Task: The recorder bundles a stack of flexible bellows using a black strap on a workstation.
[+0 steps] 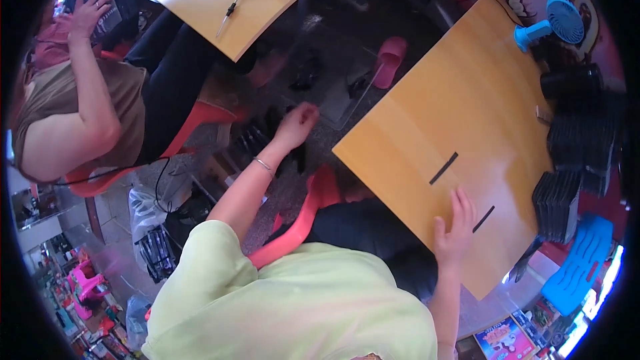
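My left hand (298, 125), with a bangle on its wrist, hangs over the floor beside my seat. Its fingers are curled in, and anything inside them is hidden. Just beyond that forearm lie several dark, narrow pieces (252, 143), too dim to name. My right hand (457, 230) rests open at the near part of the wooden tabletop (427, 100), fingers spread. One thin black strip (444, 168) lies beyond its fingertips; another black strip (484, 219) is just to its right. Nothing shows in the right hand.
Stacks of black trays (557, 205), a blue fan (565, 19) and a blue plastic stool (579, 263) line the right side. At upper left, a co-worker (87, 107) sits by another table (267, 0) holding a slim tool (231, 10). A pink clog (390, 61) is on the floor.
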Available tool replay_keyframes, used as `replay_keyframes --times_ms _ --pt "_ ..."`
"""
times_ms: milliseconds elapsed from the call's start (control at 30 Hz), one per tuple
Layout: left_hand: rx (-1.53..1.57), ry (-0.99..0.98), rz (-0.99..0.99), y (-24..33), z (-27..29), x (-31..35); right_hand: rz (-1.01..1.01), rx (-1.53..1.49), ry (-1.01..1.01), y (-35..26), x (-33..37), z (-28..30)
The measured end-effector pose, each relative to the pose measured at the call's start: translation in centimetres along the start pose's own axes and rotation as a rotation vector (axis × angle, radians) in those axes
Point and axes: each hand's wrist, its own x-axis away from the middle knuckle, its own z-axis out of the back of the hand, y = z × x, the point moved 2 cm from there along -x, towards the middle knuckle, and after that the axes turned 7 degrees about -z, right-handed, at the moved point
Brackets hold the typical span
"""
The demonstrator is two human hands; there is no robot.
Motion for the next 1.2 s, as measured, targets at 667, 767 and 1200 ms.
replay_keyframes --times_ms 667,767,1200 --pt "-0.709 -0.65 0.008 -14.6 -15.2 -4.0 -0.057 0.063 -0.102 1.7 0.4 -1.1" --pt "-0.721 -0.909 -0.083 -16.2 -15.3 -6.1 -0.052 0.093 -0.113 2.0 0.4 -1.0" --pt "0.586 -0.493 -0.086 -22.3 -17.0 -18.7 0.031 0.13 -0.07 2.6 0.9 -1.2"
